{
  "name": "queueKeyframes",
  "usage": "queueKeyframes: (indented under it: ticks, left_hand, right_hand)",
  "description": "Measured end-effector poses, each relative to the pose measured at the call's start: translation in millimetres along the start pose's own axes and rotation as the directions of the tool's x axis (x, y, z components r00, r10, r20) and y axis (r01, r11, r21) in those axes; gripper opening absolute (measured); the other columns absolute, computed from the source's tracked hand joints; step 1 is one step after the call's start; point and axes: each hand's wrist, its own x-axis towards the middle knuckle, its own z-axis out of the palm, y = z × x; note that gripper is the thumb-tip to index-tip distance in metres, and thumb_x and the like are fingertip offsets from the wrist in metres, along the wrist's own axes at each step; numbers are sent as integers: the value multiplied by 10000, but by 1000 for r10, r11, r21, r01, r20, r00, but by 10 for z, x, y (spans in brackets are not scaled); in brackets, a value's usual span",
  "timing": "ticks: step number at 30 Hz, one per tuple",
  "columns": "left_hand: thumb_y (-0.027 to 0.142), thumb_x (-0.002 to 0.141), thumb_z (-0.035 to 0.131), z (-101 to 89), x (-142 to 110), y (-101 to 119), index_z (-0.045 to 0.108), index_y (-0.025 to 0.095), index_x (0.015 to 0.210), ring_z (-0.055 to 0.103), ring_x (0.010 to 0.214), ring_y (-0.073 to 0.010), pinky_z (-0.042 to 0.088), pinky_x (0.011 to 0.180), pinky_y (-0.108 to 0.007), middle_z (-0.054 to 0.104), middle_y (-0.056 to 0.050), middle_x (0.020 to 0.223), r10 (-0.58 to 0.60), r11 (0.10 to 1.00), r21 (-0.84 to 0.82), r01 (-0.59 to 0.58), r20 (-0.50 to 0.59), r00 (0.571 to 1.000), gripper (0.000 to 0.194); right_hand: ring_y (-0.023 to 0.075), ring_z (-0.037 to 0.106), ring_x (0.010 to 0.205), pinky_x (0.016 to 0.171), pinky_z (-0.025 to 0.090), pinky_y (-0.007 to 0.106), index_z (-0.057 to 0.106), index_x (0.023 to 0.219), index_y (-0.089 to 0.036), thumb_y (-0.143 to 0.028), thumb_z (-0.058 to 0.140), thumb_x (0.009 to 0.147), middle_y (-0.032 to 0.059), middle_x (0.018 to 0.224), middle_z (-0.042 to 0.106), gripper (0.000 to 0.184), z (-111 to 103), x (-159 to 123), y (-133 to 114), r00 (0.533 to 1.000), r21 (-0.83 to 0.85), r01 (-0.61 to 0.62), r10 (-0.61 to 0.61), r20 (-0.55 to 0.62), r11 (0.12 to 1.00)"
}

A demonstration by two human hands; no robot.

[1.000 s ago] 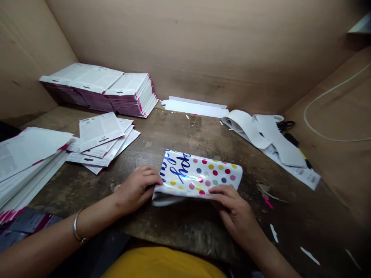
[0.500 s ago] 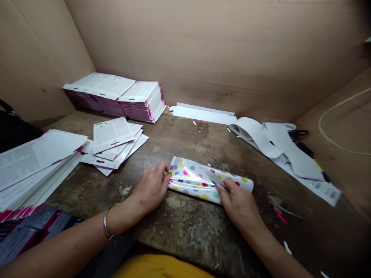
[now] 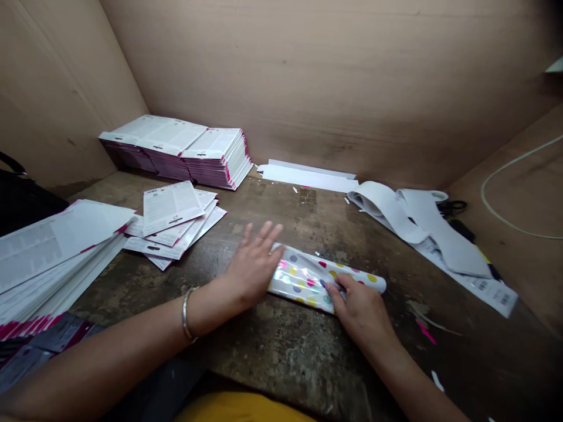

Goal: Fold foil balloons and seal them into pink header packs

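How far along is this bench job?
Looks done: three squared stacks of printed cards with magenta edges, against the back board. In hand: a rolled polka-dot glossy sheet, the right hand pressing on it, the left hand open at its end. Left: a fanned pile of loose cards and a smaller scattered pile.

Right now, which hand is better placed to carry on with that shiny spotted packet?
Probably the right hand: its fingers rest on the glossy polka-dot packet, while the left hand lies open and spread at the packet's end.
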Motion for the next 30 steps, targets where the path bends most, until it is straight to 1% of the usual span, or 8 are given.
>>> queueKeyframes:
  ticks: [5, 7, 10, 13, 16, 19, 24, 30]
  left_hand:
    - [497, 930, 295, 305, 122, 56, 219, 161, 1445, 118, 1404, -308, 55, 1097, -577, 197, -153, 1516, 153, 975, -187, -124, 149, 977, 620]
    - [512, 932, 262, 372, 118, 54, 193, 168, 1453, 83, 1407, -312, 40, 1091, -592, 157, -145, 1526, 138, 977, -187, -104, 178, 974, 628]
    - [501, 939, 252, 383, 107, 47, 195, 171, 1454, 69, 1410, -302, 26, 1093, -589, 161, -137, 1525, 129, 979, -181, -96, 181, 975, 615]
    - [493, 936, 277, 367, 113, 45, 190, 171, 1456, 63, 1410, -303, 39, 1091, -594, 150, -138, 1526, 123, 979, -184, -86, 196, 973, 617]
    - [487, 934, 290, 368, 124, 46, 189, 181, 1456, 53, 1410, -306, 42, 1090, -598, 134, -136, 1528, 124, 978, -192, -84, 207, 970, 614]
    - [484, 933, 295, 364, 131, 49, 196, 178, 1456, 61, 1408, -314, 40, 1090, -599, 134, -140, 1527, 117, 979, -191, -76, 214, 970, 614]
    - [495, 932, 290, 321, 131, 62, 188, 171, 1458, 60, 1407, -317, 44, 1094, -593, 131, -141, 1527, 119, 981, -178, -79, 231, 966, 626]
    - [498, 929, 290, 348, 133, 46, 176, 161, 1459, 49, 1409, -312, 49, 1096, -588, 123, -142, 1528, 127, 980, -182, -85, 234, 964, 638]
  right_hand:
    - [311, 618, 920, 767, 451, 413, 632, 906, -178, -281, 432, 898, 127, 931, 686, 225, -102, -56, -128, 995, -104, 35, -44, -86, 994]
    - [328, 469, 1197, 978, 348, 487, 588, 1141, -149, -235, 399, 909, 150, 1242, 579, 311, -75, -112, -254, 961, -165, 187, -215, -173, 968]
    - [285, 291, 1346, 1087, 254, 490, 400, 1371, -130, -300, 409, 912, 108, 1446, 380, 489, 59, -200, -280, 880, -152, 458, -471, -58, 876]
    - [338, 316, 1327, 1046, 300, 558, 396, 1372, -84, -394, 402, 904, 154, 1441, 370, 562, 133, -260, 77, 957, -166, 290, -291, 20, 943]
    - [387, 367, 1279, 1008, 311, 599, 558, 1220, -56, -383, 331, 920, 217, 1362, 453, 499, 1, -239, 500, 981, -193, 3, -40, -192, 981]
    - [297, 399, 1257, 1054, 318, 454, 585, 1170, -97, -372, 386, 915, 170, 1290, 529, 425, -216, -57, 515, 945, -23, 173, -172, -279, 985]
    - [225, 594, 918, 788, 459, 308, 605, 1049, -169, -293, 618, 779, 84, 1011, 658, 297, -327, 610, -30, 967, 248, 219, -244, 75, 944]
    - [100, 498, 509, 489, 328, 201, 622, 610, -156, -157, 684, 620, -45, 517, 562, 63, -344, 1098, -198, 906, 343, 129, -251, 341, 930]
